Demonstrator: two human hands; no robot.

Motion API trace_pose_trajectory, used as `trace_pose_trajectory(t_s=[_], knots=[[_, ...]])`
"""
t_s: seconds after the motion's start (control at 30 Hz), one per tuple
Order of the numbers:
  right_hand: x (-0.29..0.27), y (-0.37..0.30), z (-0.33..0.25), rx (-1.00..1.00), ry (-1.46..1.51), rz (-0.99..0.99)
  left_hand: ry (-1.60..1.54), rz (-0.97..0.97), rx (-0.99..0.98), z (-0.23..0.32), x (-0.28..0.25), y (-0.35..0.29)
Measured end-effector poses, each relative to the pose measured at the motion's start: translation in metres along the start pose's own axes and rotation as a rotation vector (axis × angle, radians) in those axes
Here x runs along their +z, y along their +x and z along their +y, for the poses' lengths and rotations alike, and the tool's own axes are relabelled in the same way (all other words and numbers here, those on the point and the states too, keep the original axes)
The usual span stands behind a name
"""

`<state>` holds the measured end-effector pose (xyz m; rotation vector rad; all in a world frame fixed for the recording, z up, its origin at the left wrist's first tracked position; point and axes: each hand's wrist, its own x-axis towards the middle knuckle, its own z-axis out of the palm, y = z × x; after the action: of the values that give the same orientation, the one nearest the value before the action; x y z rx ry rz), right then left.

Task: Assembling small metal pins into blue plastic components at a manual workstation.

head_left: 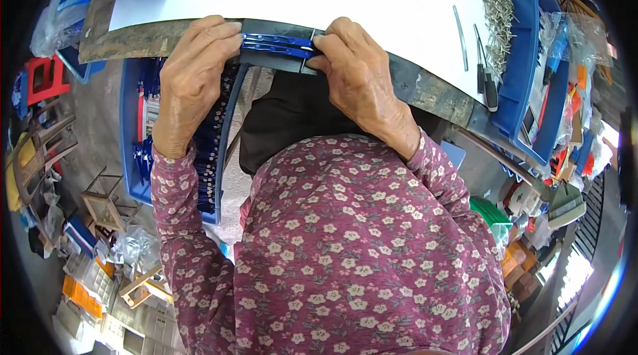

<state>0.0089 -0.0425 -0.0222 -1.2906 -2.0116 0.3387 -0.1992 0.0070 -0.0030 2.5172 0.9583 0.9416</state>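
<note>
A pair of long, narrow blue strips (278, 44) with small holes along them lies across the table's front edge, side by side with a slim gap. My left hand (196, 66) is closed on their left end, thumb and fingers pinching. At the right end, my right hand (359, 69) is closed with its fingertips pressed on the strips. A thin metal pin (308, 52) stands crosswise there, right beside the right fingertips. The covered ends of the strips are hidden by my fingers.
Loose metal pins (495, 16) are heaped at the table's right, by a blue crate (522, 56). Near them lie a thin metal rod (460, 37) and a black-handled tool (490, 91). A blue bin (211, 175) of blue parts sits below the table, left of my lap.
</note>
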Motion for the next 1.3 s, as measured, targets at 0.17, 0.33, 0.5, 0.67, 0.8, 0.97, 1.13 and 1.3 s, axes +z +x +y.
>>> trace_pose_trajectory(t_s=[0.17, 0.33, 0.5, 0.67, 0.8, 0.97, 1.13, 1.3], knots=[[0.01, 0.01, -0.003, -0.022, 0.003, -0.005, 0.049, 0.018, 0.006, -0.007, -0.009, -0.004], [0.017, 0.013, -0.001, -0.083, -0.015, -0.02, 0.015, -0.018, -0.073, -0.003, -0.016, -0.005], [0.012, 0.006, 0.006, -0.127, -0.037, -0.038, 0.067, -0.11, -0.107, 0.013, -0.016, -0.007], [-0.014, -0.005, 0.022, -0.238, -0.124, -0.026, -0.001, -0.162, -0.174, 0.047, 0.0, -0.007], [-0.02, -0.01, 0.033, -0.236, -0.092, -0.024, -0.13, -0.203, -0.382, 0.06, 0.014, -0.01], [-0.019, -0.013, 0.033, -0.167, -0.022, -0.012, -0.553, -0.224, -0.791, 0.068, 0.025, -0.02], [-0.018, -0.013, 0.032, -0.117, 0.059, 0.001, -0.95, -0.152, -0.999, 0.079, 0.036, -0.028], [-0.027, -0.011, 0.036, -0.1, 0.069, -0.098, -1.047, -0.18, -0.96, 0.08, 0.038, -0.028]])
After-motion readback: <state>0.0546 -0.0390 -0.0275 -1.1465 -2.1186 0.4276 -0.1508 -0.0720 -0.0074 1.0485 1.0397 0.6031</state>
